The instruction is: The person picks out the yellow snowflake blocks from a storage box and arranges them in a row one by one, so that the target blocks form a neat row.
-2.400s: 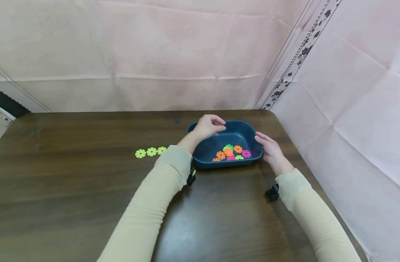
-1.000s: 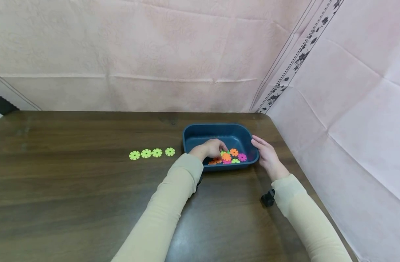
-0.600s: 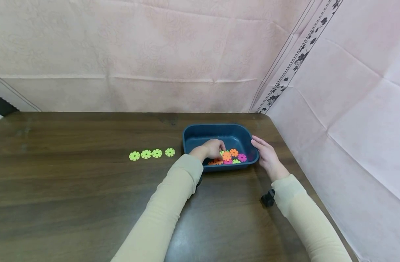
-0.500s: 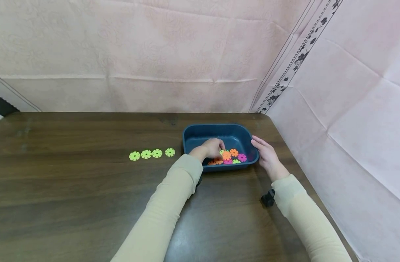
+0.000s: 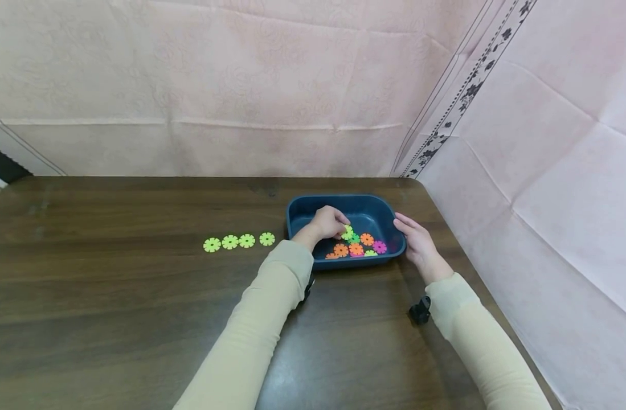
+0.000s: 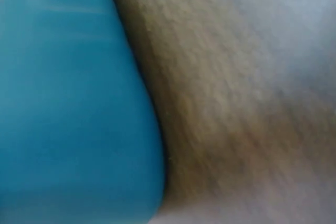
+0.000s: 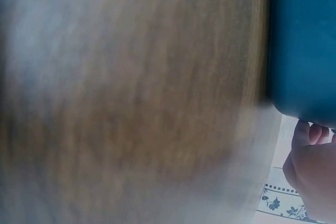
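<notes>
My left hand (image 5: 325, 223) is over the left part of a dark blue plastic basin (image 5: 343, 200) and pinches a yellow-green flower-shaped disc (image 5: 347, 232) between its fingertips. Beneath lie several similar discs, among them an orange disc (image 5: 367, 239), a magenta disc (image 5: 379, 246) and a green disc (image 5: 354, 238). At the basin's right end, my right hand (image 5: 419, 242) grips the rim. The right wrist view shows that hand's fingers (image 7: 315, 134) against the basin (image 7: 307, 45). Only the basin's outer wall (image 6: 79, 103) and the table appear in the left wrist view; the left hand is out of it.
On the brown wooden table (image 5: 138, 313), a row of yellow-green discs (image 5: 230, 242) lies left of the basin, the rightmost set slightly apart. A pale cloth wall (image 5: 241, 85) rises behind the table, and another (image 5: 548, 142) stands along its right side.
My left hand has lifted a little and drawn back to the left from the pile, with a yellow-green disc in its fingertips. More of the green disc shows. The right hand stays at the rim.
</notes>
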Demonstrator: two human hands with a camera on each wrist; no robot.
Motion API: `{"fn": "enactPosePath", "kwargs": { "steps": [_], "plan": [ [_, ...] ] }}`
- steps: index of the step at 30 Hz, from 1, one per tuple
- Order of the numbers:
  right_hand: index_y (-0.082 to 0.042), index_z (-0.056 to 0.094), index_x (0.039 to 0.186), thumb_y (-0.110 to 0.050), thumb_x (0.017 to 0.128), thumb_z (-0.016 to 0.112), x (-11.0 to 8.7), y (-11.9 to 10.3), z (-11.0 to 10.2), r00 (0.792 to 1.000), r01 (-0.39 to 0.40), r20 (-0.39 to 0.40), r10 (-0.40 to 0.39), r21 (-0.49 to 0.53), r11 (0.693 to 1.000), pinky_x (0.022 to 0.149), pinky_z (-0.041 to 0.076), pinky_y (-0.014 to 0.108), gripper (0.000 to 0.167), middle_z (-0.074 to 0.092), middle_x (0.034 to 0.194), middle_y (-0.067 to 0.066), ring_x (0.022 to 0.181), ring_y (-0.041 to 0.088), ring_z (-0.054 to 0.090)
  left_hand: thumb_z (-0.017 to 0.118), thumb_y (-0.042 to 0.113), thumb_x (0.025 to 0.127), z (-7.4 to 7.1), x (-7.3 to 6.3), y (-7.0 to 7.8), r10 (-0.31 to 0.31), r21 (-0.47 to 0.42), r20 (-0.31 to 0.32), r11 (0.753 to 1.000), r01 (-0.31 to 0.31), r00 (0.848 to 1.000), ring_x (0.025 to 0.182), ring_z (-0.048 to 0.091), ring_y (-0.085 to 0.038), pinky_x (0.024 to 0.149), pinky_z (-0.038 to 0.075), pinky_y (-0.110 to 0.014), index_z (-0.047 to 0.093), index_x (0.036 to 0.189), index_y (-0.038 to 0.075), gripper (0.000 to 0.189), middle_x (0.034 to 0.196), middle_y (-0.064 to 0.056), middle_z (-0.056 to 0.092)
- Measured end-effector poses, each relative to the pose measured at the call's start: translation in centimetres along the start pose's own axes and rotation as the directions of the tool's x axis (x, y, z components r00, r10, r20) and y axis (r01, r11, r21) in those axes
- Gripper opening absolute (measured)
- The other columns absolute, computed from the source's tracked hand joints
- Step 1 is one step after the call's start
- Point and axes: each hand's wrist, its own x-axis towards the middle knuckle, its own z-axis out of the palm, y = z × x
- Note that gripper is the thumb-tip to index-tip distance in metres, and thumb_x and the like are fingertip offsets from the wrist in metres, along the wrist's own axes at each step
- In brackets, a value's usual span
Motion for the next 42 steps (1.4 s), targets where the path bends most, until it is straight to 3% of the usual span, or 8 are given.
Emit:
{"fn": "enactPosePath", "kwargs": {
  "steps": [10, 15, 20, 24, 28, 32, 37, 42],
  "plan": [
    [-0.015, 0.030, 0.147, -0.017, 0.096, 0.051, -0.4, -0.2, 0.2, 1.000, -0.009, 0.001, 0.009, 0.003, 1.000, 0.115, 0.025, 0.027, 0.055, 0.023, 0.156, 0.001, 0.141, 0.014, 0.026, 0.059, 0.006, 0.091, -2.2, -0.2, 0.7, -0.061, -0.154, -0.021, 0.986, 0.057, 0.998, 0.087, 0.063, -0.018, 0.082, 0.056, -0.027, 0.066, 0.110, 0.002, 0.021, 0.114, -0.014, 0.061],
    [-0.016, 0.031, 0.147, -0.018, 0.096, 0.052, -0.2, -0.1, 0.1, 1.000, -0.003, 0.001, 0.003, -0.027, 1.000, 0.114, 0.026, 0.027, 0.055, 0.023, 0.156, 0.000, 0.139, 0.012, 0.029, 0.060, 0.004, 0.089, -4.4, -0.7, 0.9, -0.061, -0.216, -0.032, 0.975, 0.052, 0.998, 0.083, 0.062, -0.017, 0.088, 0.054, -0.035, 0.065, 0.111, 0.000, 0.023, 0.113, -0.016, 0.061],
    [-0.016, 0.035, 0.145, -0.018, 0.094, 0.054, 0.1, 0.2, 0.1, 1.000, 0.026, 0.006, -0.025, -0.020, 0.999, 0.107, 0.036, 0.021, 0.054, 0.027, 0.154, 0.002, 0.120, 0.005, 0.047, 0.060, 0.003, 0.089, -7.0, -1.8, 1.3, -0.068, -0.262, -0.052, 0.964, 0.052, 0.996, 0.084, 0.063, -0.017, 0.093, 0.052, -0.038, 0.062, 0.116, -0.001, 0.027, 0.117, -0.018, 0.061],
    [-0.017, 0.037, 0.144, -0.018, 0.094, 0.055, 0.1, 0.2, 0.1, 1.000, 0.024, -0.001, -0.024, -0.011, 1.000, 0.105, 0.038, 0.019, 0.053, 0.028, 0.154, 0.002, 0.115, 0.004, 0.048, 0.058, 0.002, 0.090, -8.8, -2.7, 1.2, -0.061, -0.324, -0.037, 0.945, 0.046, 0.997, 0.087, 0.062, -0.015, 0.094, 0.051, -0.036, 0.058, 0.122, -0.002, 0.032, 0.124, -0.018, 0.057],
    [-0.014, 0.032, 0.146, -0.018, 0.094, 0.054, -0.2, 0.0, 0.1, 1.000, 0.030, 0.001, -0.030, -0.015, 0.999, 0.110, 0.030, 0.023, 0.057, 0.025, 0.155, 0.003, 0.128, 0.008, 0.040, 0.054, 0.001, 0.092, -10.8, -3.7, 0.4, -0.040, -0.369, -0.029, 0.929, 0.027, 0.999, 0.087, 0.061, -0.012, 0.091, 0.052, -0.030, 0.051, 0.129, -0.005, 0.038, 0.130, -0.019, 0.052],
    [-0.013, 0.030, 0.146, -0.017, 0.094, 0.054, -0.2, -0.2, 0.1, 1.000, 0.028, -0.005, -0.028, -0.001, 1.000, 0.111, 0.027, 0.024, 0.058, 0.025, 0.155, 0.002, 0.128, 0.008, 0.039, 0.052, 0.000, 0.093, -12.8, -4.9, -0.9, -0.049, -0.382, -0.037, 0.924, 0.031, 0.998, 0.083, 0.060, -0.008, 0.095, 0.050, -0.032, 0.047, 0.132, -0.007, 0.040, 0.128, -0.017, 0.050],
    [-0.014, 0.032, 0.146, -0.017, 0.094, 0.055, -0.2, -0.1, 0.1, 1.000, 0.024, -0.009, -0.024, -0.007, 1.000, 0.112, 0.027, 0.025, 0.057, 0.025, 0.155, 0.001, 0.128, 0.008, 0.039, 0.051, 0.000, 0.093, -14.9, -6.2, -2.6, -0.071, -0.410, -0.041, 0.911, 0.049, 0.997, 0.079, 0.061, -0.005, 0.099, 0.047, -0.034, 0.043, 0.133, -0.009, 0.041, 0.107, -0.006, 0.055],
    [-0.014, 0.030, 0.147, -0.018, 0.094, 0.055, -0.2, 0.0, 0.1, 1.000, 0.028, -0.003, -0.028, -0.011, 1.000, 0.112, 0.027, 0.024, 0.059, 0.026, 0.154, 0.000, 0.132, 0.009, 0.036, 0.050, -0.001, 0.093, -16.9, -7.9, -4.5, -0.085, -0.451, -0.039, 0.890, 0.058, 0.996, 0.076, 0.062, -0.004, 0.084, 0.054, -0.021, 0.041, 0.132, -0.010, 0.041, 0.088, 0.004, 0.059]
  ]
}}
